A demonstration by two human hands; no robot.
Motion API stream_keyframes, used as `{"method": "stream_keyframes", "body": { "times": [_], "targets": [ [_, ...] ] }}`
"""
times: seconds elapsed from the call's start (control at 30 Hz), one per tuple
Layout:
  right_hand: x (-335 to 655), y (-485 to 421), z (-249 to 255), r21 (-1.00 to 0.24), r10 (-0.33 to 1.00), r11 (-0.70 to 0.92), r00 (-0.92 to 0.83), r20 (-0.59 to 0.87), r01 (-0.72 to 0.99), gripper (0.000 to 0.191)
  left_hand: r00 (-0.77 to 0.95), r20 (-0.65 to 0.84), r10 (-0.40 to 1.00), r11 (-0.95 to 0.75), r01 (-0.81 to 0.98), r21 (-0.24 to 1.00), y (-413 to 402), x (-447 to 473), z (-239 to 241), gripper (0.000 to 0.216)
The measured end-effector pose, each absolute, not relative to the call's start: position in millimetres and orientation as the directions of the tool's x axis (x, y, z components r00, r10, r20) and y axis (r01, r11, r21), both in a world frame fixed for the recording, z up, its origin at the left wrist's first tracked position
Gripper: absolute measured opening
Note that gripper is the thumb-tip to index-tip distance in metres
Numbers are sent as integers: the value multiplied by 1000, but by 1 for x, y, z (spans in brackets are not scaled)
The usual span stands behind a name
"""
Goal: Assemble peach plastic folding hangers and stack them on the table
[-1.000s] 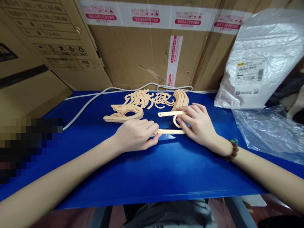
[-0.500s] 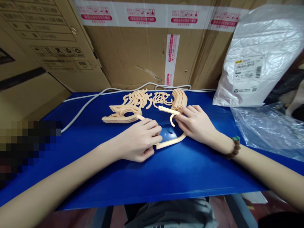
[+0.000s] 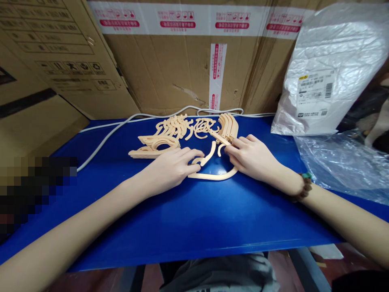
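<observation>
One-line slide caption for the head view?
Left hand and right hand hold a peach plastic hanger on the blue table, peach parts piled behind.

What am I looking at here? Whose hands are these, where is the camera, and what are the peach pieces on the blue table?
There is no machine here: these are one person's two bare hands, filmed by a camera worn on the head that looks forward and down. The left hand and right hand each have a grip on what looks like a folding plastic hanger, lying bent on the table. Behind it lie loose parts of the same colour and a flat stack. A white cable runs towards the back, in front of cardboard boxes. Plastic bags sit on the right.
</observation>
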State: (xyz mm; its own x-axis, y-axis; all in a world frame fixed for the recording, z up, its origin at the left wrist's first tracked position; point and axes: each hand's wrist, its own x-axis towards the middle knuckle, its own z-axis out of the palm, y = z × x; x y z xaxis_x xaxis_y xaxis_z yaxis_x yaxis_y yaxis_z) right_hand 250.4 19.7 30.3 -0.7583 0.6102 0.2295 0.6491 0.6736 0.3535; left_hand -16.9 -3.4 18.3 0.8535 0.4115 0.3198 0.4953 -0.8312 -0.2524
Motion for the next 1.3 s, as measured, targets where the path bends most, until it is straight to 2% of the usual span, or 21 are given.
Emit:
{"method": "stream_keyframes", "body": {
  "times": [0.3,0.73,0.97,1.3],
  "targets": [
    [250,19,31,336,636,656,-735,236,675,20,849,321,419,-843,495,-209,-2,-19,18,29],
    [249,18,30,312,653,639,-710,262,703,20,835,351,423,-861,492,-133,-9,-14,22,20],
    [248,18,31,308,670,624,-695,262,718,20,834,373,405,-862,485,-147,-10,-14,22,25],
    [247,17,32,306,675,617,-688,267,725,21,856,330,397,-888,449,-99,-11,-11,21,19]
  ]
}}
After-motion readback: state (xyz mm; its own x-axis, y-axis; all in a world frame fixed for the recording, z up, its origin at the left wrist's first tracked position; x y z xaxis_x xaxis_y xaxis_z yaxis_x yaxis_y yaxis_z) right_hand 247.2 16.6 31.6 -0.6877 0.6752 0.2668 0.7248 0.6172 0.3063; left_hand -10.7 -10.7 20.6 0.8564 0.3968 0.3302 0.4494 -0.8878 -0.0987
